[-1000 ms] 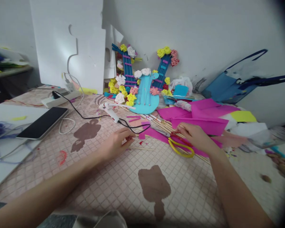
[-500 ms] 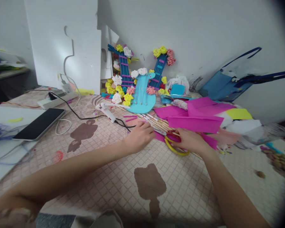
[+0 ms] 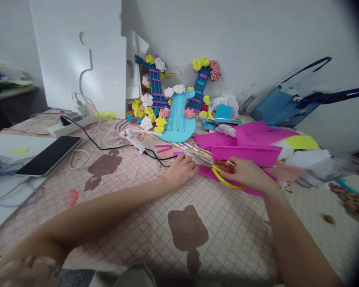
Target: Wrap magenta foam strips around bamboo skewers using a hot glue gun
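My right hand (image 3: 247, 173) is closed on a pair of scissors (image 3: 227, 181) by its red and yellow handles. The blades point left, over a bundle of thin wooden sticks (image 3: 197, 150). To the left, my left hand (image 3: 181, 172) hovers low near the near edge of the sticks, its fingers curled together; whatever it may hold is hidden. Magenta paper (image 3: 208, 171) lies beneath the scissors. Small pink strips (image 3: 164, 148) rest just beyond my left hand, and the black cord (image 3: 160, 159) of a white glue gun (image 3: 136, 141) runs close by it.
A light-blue guitar-shaped cutout (image 3: 178, 123) leans against blue stick frames (image 3: 158, 87) with paper flowers. Magenta sheets (image 3: 245, 155) and crumpled paper fill the right side. A phone (image 3: 50, 155) and a power strip (image 3: 73, 123) are at left; a blue bag (image 3: 283, 105) stands against the wall.
My right hand and the scissors have shifted right and slightly away from my left hand. My left hand has moved a little right, its fingers still curled.
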`<state>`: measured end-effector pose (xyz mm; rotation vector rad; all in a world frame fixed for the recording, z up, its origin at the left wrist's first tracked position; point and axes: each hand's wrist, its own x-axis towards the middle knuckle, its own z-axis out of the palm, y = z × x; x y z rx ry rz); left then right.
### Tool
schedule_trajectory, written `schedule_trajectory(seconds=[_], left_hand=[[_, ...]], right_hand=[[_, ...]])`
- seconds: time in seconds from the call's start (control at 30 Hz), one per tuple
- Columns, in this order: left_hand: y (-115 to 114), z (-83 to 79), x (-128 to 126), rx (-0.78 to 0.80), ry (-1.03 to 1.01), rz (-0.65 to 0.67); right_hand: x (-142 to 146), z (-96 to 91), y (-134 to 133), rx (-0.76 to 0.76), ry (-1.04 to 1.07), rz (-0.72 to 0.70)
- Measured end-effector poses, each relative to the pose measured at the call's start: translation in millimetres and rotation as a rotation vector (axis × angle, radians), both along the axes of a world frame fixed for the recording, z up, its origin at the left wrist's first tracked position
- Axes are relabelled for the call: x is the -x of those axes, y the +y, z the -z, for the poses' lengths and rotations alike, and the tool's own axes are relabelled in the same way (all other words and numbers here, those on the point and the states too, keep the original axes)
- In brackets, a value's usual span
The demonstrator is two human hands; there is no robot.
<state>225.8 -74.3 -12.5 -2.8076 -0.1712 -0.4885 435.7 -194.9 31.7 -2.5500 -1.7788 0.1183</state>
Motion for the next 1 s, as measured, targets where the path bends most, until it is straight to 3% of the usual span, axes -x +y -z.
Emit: schedule_trajectory(seconds=[0.23, 0.37, 0.5, 0.63, 0.73, 0.87, 1.0], left_hand=[[-25.8, -22.6, 20.5, -0.102, -0.091, 0.053], [-51.2, -30.2, 55.9, -0.094, -0.026, 0.086], [-61.5, -25.0, 95.8, -0.009, 0.044, 0.101], [-60.8, -18.7, 124.4, 0.094, 0.118, 0.089], [-56.1, -19.7, 132.7, 0.279, 0.101, 0.020], [-38.0, -24.4, 126.2, 0.446, 0.061, -0.110], [-13.7, -20.6, 110.5, 0.403, 0.107, -0.269]], right_hand=[[-23.8, 4.4, 0.1, -0.057, -0.037, 0.093], [-25.6, 13.8, 5.0, -0.012, -0.090, 0.092], [-23.2, 21.8, 9.9, 0.000, -0.084, 0.081], [-26.6, 27.9, 12.5, -0.005, -0.067, 0.062], [-27.9, 26.5, 11.9, -0.032, -0.044, 0.038], [-8.4, 12.5, 10.6, -0.206, 0.051, 0.025], [29.1, 0.0, 11.7, -0.304, 0.202, 0.000]])
